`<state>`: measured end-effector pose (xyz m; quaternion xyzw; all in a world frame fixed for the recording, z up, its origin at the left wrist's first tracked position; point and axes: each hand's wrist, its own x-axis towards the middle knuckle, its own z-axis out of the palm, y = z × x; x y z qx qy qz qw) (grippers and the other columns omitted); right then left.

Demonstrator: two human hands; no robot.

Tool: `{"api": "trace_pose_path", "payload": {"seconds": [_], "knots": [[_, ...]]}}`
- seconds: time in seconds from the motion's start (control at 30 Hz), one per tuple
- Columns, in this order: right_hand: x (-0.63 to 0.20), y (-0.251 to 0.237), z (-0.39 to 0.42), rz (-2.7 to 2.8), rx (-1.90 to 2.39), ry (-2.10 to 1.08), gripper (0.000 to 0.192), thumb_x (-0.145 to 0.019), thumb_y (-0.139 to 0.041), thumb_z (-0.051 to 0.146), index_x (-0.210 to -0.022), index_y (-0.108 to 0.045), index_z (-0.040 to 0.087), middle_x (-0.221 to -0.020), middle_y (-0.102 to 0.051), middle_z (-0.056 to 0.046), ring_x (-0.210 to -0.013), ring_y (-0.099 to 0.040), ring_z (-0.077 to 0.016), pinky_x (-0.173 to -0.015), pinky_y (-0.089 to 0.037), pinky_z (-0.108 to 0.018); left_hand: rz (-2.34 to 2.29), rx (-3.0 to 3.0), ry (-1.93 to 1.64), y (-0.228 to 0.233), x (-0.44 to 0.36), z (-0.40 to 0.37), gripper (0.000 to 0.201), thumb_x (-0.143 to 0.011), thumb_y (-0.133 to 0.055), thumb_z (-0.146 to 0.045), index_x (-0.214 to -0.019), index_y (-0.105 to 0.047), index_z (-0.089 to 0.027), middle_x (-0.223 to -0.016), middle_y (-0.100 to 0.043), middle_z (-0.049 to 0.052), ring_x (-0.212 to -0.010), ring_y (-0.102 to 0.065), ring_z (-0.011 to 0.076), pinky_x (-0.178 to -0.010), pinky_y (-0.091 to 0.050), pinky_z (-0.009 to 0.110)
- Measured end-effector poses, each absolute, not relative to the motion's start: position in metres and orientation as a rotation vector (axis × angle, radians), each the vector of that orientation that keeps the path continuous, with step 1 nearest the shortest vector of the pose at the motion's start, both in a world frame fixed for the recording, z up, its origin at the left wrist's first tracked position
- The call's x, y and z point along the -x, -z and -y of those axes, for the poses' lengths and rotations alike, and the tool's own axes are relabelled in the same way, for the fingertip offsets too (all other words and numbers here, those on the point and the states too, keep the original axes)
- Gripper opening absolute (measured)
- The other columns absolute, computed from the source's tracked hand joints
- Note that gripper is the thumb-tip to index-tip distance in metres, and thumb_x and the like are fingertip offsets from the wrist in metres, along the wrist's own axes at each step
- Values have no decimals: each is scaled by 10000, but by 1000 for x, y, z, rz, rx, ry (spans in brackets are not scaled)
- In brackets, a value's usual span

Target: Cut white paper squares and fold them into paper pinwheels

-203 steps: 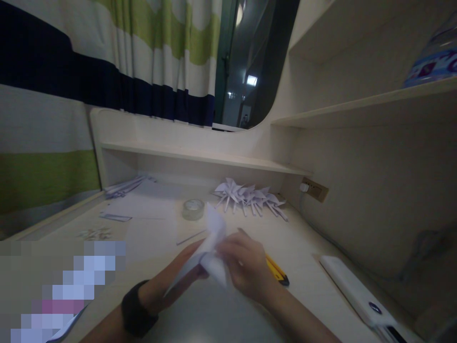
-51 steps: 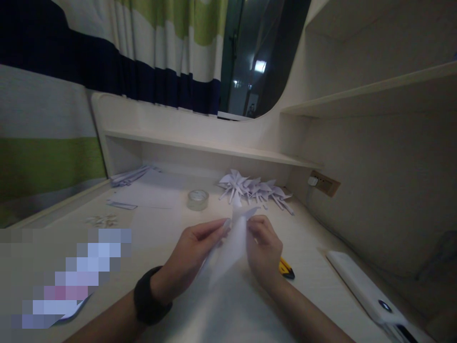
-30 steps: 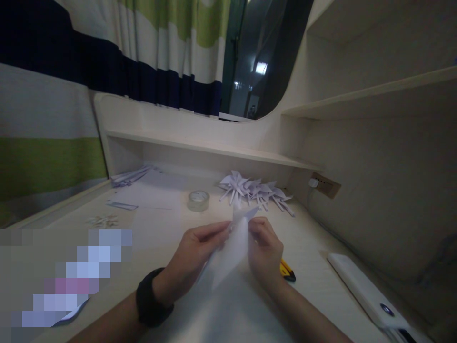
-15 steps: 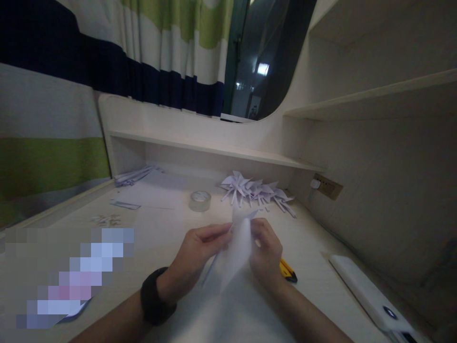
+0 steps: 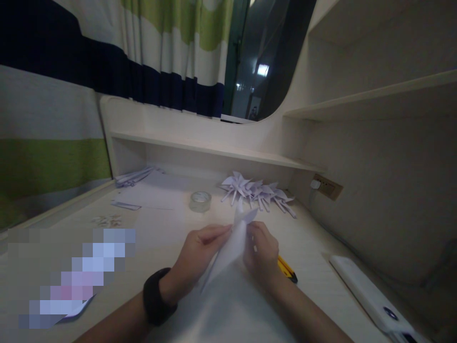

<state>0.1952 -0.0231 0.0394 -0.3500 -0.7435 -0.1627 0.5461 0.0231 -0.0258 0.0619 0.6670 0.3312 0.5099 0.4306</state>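
I hold a partly folded white paper piece point(image 5: 233, 243) upright over the desk, its pointed tips sticking up between my hands. My left hand point(image 5: 198, 255), with a black band on the wrist, pinches the paper's left edge. My right hand point(image 5: 262, 252) grips the right side with curled fingers. A larger white sheet point(image 5: 232, 309) lies flat on the desk under my forearms.
A pile of finished folded paper pinwheels point(image 5: 255, 193) lies at the back under the low shelf point(image 5: 214, 150). A roll of clear tape point(image 5: 200, 201) stands left of it. A yellow utility knife point(image 5: 287, 271) lies by my right hand. A white power bank point(image 5: 371, 297) rests at the right.
Since a second ago my hands have drawn a little closer together on the paper, and my right fingers have curled tighter. The view has shifted slightly.
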Motion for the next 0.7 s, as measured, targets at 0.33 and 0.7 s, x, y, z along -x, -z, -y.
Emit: {"api": "trace_pose_path", "payload": {"seconds": [0.33, 0.7], "knots": [[-194, -39, 20, 1794, 802, 268, 192, -813, -449, 36, -877, -522, 201, -807, -583, -64, -763, -569, -185, -640, -445, -290, -860, -2088, -1349, -64, -14, 23, 252, -896, -512, -288, -1056, -703, -255, -1008, -698, 55, -911, -628, 201, -815, -499, 319], [-185, -34, 24, 1682, 879, -11, 156, -791, -463, 66, -809, -571, 176, -769, -569, -49, -712, -537, -174, -625, -418, -290, -726, -2269, -1503, -48, -14, 23, 301, -885, -532, -135, -1131, -660, -253, -940, -673, 51, -842, -617, 156, -749, -497, 261]]}}
